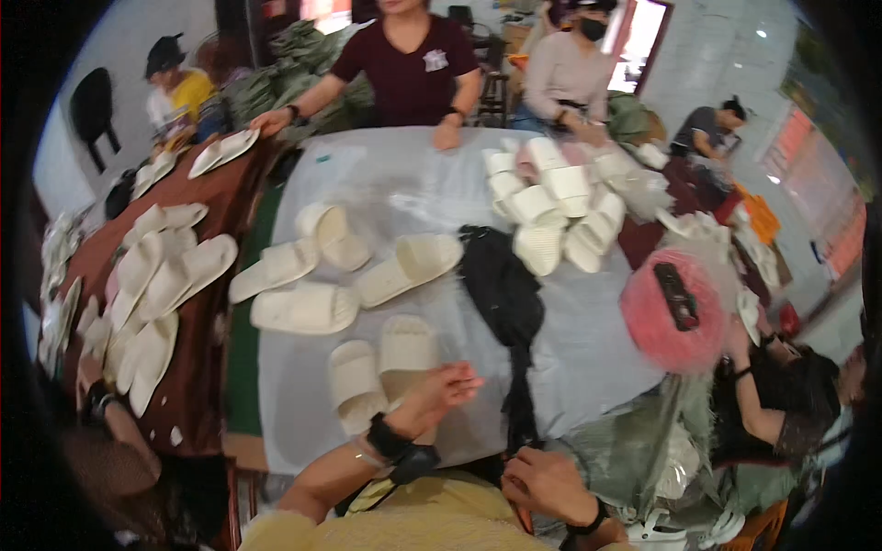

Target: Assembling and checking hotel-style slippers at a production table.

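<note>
My left hand [439,397] is raised above the near edge of the table, over a pair of cream slippers [410,352]. Its fingers are loosely bent and slightly blurred, with nothing seen in them. At the table's near edge, close to my body, is my right hand [548,484]. Its fingers curl inward beside the lower end of a black strap; what they hold, if anything, is hidden. That strap runs up to a black bag [503,285] lying across the table. Several more cream slippers [409,268] lie left of the bag.
A grey plastic sheet [588,349] covers the table. White slippers [556,197] are heaped at its far right, near a pink roll of film [673,310]. More slippers [188,271] sit on a brown-covered table to the left. Co-workers stand or sit around; one faces me across the table.
</note>
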A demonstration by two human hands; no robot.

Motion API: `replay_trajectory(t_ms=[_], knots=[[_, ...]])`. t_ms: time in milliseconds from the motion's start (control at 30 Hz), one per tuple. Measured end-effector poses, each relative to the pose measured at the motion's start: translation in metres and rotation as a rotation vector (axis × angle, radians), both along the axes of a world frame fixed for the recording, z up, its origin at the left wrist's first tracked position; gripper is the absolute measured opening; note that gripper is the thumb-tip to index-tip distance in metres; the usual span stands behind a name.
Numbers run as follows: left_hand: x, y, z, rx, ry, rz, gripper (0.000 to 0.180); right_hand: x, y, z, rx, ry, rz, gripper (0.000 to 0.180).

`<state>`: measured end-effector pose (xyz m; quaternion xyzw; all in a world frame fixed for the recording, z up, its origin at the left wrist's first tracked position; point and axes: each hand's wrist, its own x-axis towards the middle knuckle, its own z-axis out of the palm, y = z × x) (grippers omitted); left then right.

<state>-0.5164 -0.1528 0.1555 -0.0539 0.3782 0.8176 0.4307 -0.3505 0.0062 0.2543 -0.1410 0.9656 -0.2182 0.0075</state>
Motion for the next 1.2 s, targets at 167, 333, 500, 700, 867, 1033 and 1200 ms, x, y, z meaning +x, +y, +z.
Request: replay_trajectory(t_ms=[167, 333, 500, 700, 867, 1033, 1200], knots=[[-0.061, -0.017, -0.06, 0.156, -0.09, 0.121, 0.012, 0.007, 0.019, -0.028, -0.316, -0.03, -0.224, 0.013], [-0.142, -0.002, -0.064, 0.152, 0.098, 0.163, 0.017, 0.02, 0.035, -0.027, -0.44, -0.121, -0.399, 0.016], [-0.219, -0.013, -0.113, -0.036, -0.139, 0.219, 0.02, 0.031, 0.041, -0.038, -0.592, -0.069, -0.454, 0.016], [-0.236, 0.002, -0.125, -0.164, 0.049, 0.242, 0.018, 0.066, 0.061, -0.044, -1.141, -0.274, -0.567, 0.015], [-0.28, -0.018, -0.146, -0.189, 0.091, 0.283, 0.019, 0.102, 0.068, -0.008, -1.785, 0.171, -0.733, 0.015], [-0.189, 0.033, -0.007, -0.994, 1.256, -0.204, 0.021, 0.084, 0.051, 0.002, -1.518, 0.723, -0.795, 0.015], [-0.098, -0.005, 0.019, 0.269, 0.401, 0.13, 0.019, 0.036, 0.021, 0.001, -0.927, 0.819, -0.676, 0.003]])
